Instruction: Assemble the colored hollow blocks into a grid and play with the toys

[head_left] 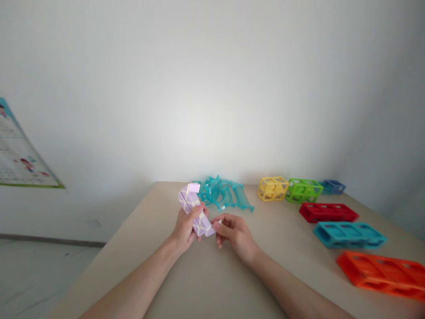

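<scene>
A purple and white snake puzzle (pixel 200 225), made of jointed triangular wedges, is held above the table in front of me. My left hand (pixel 186 226) is closed around its middle, thumb across the front face. The puzzle's upper end curls over to the right above that hand. At the lower right end, my right hand (pixel 234 232) pinches the last wedge between thumb and fingers. Part of that end is hidden by the fingertips. Just behind the puzzle lies a heap of translucent teal plastic pieces (pixel 229 195).
On the tan table (pixel 206 283), a yellow frame block (pixel 272 189) and a green one (pixel 303 191) stand near the wall. Blue pieces (pixel 334 186) lie at the far right corner. Red (pixel 328 212), teal (pixel 350 235) and orange (pixel 385 274) long frame blocks line the right side.
</scene>
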A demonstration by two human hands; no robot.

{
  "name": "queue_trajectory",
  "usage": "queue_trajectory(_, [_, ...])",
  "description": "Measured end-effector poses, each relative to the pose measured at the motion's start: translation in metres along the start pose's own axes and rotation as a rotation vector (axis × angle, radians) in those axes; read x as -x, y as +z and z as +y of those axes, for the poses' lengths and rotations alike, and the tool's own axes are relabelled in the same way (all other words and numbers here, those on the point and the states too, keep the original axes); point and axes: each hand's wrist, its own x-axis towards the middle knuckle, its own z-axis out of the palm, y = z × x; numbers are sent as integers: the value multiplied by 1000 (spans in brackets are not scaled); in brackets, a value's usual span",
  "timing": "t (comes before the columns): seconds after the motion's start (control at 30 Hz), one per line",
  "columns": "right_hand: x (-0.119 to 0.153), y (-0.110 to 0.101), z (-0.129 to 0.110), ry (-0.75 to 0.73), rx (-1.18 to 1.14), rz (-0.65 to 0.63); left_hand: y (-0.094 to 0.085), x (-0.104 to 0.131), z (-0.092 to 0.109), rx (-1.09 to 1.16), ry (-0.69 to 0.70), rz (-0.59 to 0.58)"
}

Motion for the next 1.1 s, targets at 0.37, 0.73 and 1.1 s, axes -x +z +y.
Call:
queue_trajectory(0.37, [-2, 4, 8, 182, -155, 1, 0, 0, 0, 98, 33, -29])
queue_trajectory(0.73, [4, 0, 3, 446, -271, -144, -7, 0, 2, 190, -31, -140])
queue_trajectory(1.1, [4, 2, -9, 502, -460, 32, -2, -1, 7, 164, 58, -150])
